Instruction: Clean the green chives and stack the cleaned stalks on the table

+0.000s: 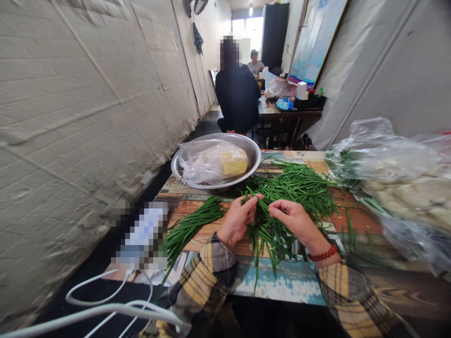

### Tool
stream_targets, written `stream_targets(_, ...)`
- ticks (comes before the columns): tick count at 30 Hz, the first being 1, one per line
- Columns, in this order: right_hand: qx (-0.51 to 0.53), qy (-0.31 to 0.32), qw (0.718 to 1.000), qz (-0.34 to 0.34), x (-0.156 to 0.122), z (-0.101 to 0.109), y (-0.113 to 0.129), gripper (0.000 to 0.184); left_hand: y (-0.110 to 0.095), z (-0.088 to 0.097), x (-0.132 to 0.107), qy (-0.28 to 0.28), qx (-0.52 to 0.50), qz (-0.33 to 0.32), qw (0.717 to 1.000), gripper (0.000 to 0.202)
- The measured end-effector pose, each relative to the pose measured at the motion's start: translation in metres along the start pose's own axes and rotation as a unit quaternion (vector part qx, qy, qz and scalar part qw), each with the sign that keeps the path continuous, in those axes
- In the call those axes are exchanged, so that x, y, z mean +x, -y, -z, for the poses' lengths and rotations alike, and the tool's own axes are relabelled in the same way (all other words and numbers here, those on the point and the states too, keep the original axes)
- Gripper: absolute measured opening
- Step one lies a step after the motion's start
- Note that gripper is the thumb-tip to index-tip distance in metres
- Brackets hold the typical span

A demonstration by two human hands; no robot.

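Observation:
My left hand (239, 218) is closed around a few green chives (245, 195), whose ends poke out above the fingers. Just to its right, my right hand (294, 220) has thumb and forefinger pinched together close to the stems; what they grip, if anything, is too small to make out. Beyond and beneath both hands spreads a loose pile of chives (299, 188), some straggling toward the table's near edge. A neater bundle of chives (197, 218) lies left of my left hand, its stalks lined up.
Behind the bundle stands a metal basin (257, 157) holding a plastic-wrapped yellow block (234, 162). Clear bags (416, 188) with pale contents crowd the table's right. White cables (116, 307) cross the lower left. A person in black (237, 98) sits beyond the patchwork tabletop (282, 284).

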State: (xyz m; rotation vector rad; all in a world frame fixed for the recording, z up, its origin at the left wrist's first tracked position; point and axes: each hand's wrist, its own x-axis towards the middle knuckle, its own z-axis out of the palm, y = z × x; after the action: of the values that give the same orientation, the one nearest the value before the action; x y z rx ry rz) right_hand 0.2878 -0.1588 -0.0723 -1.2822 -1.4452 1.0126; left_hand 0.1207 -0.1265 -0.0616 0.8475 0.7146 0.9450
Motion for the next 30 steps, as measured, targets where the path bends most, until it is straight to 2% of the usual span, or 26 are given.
stream_targets(7, 0.046, -0.032, 0.998, -0.02, 0.001, 0.0, -0.004, 0.027, 0.0, -0.001, 0.0, 0.0, 0.022, -0.007, 1.0, 0.032)
stream_targets(20, 0.125, -0.064, 0.987, -0.072, 0.002, 0.007, -0.007, 0.035, 0.002, 0.003, 0.003, -0.012, -0.006, 0.0, 1.0, 0.031)
stream_targets(25, 0.078, -0.08, 0.993, -0.04, 0.003, 0.01, -0.008, 0.03, -0.004, 0.004, 0.004, -0.032, -0.042, -0.01, 0.999, 0.029)
stream_targets(30, 0.02, -0.143, 0.989, -0.016, 0.003, 0.018, -0.011, 0.025, -0.007, 0.006, 0.004, -0.08, -0.071, -0.037, 0.994, 0.025)
